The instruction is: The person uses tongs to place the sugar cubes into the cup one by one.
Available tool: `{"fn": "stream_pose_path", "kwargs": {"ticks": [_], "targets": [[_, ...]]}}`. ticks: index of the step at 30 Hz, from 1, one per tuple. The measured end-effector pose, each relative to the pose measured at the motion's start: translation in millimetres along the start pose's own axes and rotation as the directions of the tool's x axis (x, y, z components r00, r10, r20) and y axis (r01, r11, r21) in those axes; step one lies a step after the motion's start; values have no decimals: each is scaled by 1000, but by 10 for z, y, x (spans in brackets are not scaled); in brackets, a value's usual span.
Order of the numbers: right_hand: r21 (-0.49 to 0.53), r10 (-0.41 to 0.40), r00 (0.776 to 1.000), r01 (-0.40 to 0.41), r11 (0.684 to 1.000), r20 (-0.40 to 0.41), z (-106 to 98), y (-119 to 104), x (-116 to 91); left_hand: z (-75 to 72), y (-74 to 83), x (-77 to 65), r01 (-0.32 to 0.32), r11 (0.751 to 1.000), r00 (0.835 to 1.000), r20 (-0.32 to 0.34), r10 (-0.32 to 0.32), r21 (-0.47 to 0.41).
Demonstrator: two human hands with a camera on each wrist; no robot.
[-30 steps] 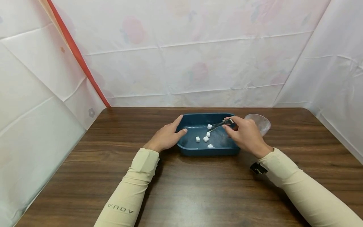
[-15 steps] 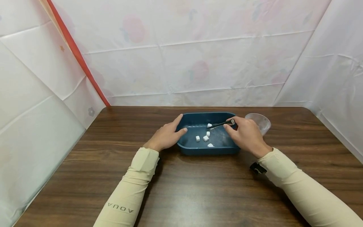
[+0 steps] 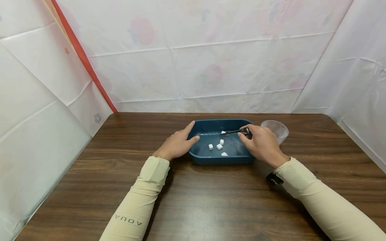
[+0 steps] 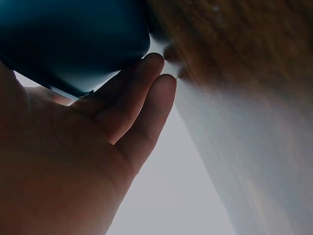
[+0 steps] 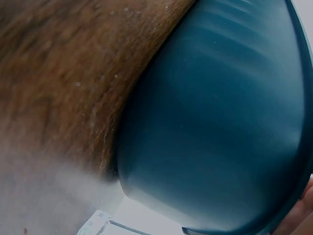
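While the counter is filling the lower half of the frame: a dark blue tray is sitting on it, right of centre.
Change inside the tray: the arms of the tweezers are lying close together, no longer spread as a second ago, so a pinch on the topmost cube is probably under way.
Left hand: its fingers are resting almost straight along the tray's left wall, apparently steadying it.
Right hand: its fingers are pinching the tweezers' right end.
Clear bowl: it is standing right of the tray, partly behind the right hand.
Tweezers: their tips are covering part of the topmost cube; whether they are gripping it, I cannot tell.
White cubes: five are lying in the tray.
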State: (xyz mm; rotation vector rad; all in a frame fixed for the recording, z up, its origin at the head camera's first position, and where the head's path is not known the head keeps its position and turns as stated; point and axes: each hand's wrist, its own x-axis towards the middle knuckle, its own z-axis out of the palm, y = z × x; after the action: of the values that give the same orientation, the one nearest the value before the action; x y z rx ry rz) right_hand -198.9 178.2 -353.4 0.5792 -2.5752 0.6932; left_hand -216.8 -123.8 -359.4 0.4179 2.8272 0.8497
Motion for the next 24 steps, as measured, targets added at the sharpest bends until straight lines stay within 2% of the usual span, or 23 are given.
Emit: {"fn": "stream_pose_path", "kwargs": {"ticks": [13,24], "targets": [[-2,-4,1000,4,1000,10,-7,-14,-3,-8,-8,1,2,1000,1000,3,-2,-3],[4,-59,998,59,998,-37,8,9,-10,-10,-3,-1,-5,1000,1000,8,5,-1]]}}
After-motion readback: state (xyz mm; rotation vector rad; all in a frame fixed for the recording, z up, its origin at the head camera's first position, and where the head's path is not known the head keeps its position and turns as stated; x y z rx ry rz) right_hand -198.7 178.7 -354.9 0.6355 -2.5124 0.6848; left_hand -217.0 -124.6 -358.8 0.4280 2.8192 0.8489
